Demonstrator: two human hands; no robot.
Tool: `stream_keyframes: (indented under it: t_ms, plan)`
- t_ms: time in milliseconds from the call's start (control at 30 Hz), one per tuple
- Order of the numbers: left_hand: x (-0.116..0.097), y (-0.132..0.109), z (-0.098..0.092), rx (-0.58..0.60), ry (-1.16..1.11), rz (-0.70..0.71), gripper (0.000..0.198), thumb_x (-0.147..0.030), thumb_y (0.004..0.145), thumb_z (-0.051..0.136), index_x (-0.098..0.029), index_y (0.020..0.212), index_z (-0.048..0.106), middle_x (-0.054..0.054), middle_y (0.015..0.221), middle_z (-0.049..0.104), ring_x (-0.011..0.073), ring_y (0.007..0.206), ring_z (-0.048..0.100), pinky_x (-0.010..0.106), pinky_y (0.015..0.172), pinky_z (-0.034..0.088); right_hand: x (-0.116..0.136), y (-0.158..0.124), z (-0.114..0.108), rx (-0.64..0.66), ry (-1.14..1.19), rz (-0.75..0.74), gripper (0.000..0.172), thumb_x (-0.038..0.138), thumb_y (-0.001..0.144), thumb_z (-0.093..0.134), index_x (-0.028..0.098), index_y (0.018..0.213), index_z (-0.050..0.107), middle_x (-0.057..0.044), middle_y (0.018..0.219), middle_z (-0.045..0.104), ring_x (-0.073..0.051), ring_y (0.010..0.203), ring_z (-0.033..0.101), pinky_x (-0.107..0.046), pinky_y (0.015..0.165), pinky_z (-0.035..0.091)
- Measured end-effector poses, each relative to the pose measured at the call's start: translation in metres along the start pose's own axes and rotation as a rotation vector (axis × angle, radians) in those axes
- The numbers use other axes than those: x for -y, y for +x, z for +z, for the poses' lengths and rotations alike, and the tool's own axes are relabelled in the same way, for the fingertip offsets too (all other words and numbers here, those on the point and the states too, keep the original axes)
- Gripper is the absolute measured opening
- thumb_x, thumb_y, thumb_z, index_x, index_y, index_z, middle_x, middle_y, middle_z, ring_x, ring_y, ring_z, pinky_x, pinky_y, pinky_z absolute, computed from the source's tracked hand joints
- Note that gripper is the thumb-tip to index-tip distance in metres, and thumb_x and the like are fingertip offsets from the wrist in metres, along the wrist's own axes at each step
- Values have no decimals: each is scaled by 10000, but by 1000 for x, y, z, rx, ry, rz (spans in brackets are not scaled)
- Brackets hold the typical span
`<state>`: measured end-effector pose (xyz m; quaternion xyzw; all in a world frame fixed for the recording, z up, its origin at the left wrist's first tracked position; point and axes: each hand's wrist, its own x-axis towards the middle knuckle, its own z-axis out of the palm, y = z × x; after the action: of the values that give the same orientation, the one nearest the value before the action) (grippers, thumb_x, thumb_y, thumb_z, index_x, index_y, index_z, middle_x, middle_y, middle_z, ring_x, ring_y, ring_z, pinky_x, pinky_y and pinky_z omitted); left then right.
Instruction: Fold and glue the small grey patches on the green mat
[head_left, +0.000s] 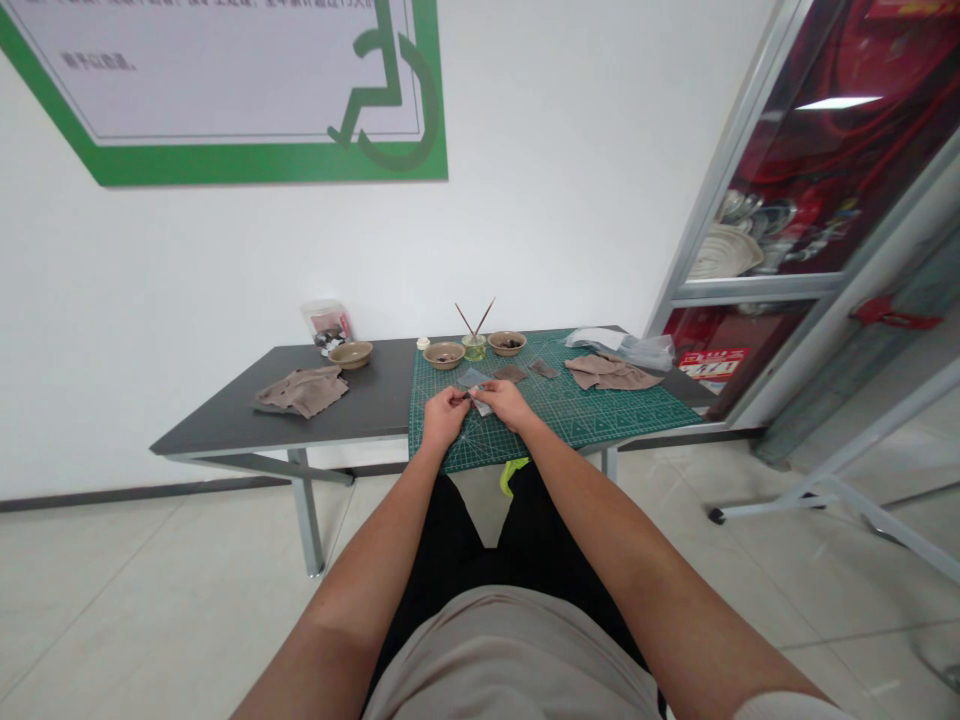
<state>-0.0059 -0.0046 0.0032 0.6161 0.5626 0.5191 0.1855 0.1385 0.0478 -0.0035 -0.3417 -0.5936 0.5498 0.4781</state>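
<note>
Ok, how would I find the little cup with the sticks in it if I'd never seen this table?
Find the dark table by the white wall, then the green cutting mat on its right half. At the mat's far edge the cup stands between two tan bowls. It alone is clear glass, with two thin sticks poking out.

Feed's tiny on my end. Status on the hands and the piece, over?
Left hand and right hand both pinching small grey piece over green cutting mat. Bowls, glass of sticks behind, apart from hands.
</note>
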Motion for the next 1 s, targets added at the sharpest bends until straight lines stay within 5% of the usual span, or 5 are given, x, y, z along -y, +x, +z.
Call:
stream_keyframes:
  t_ms: [1000]
  plan:
    - [5, 3, 1, 20, -31, 45, 102, -260, 756, 631, -173, 703, 639, -3, 675, 662, 144, 639, 585, 258, 643, 429, -4, 5, -1, 3, 14, 46, 387, 432, 594, 820, 102, 763, 707, -38, 646, 680, -127, 576, 576, -237, 571, 423]
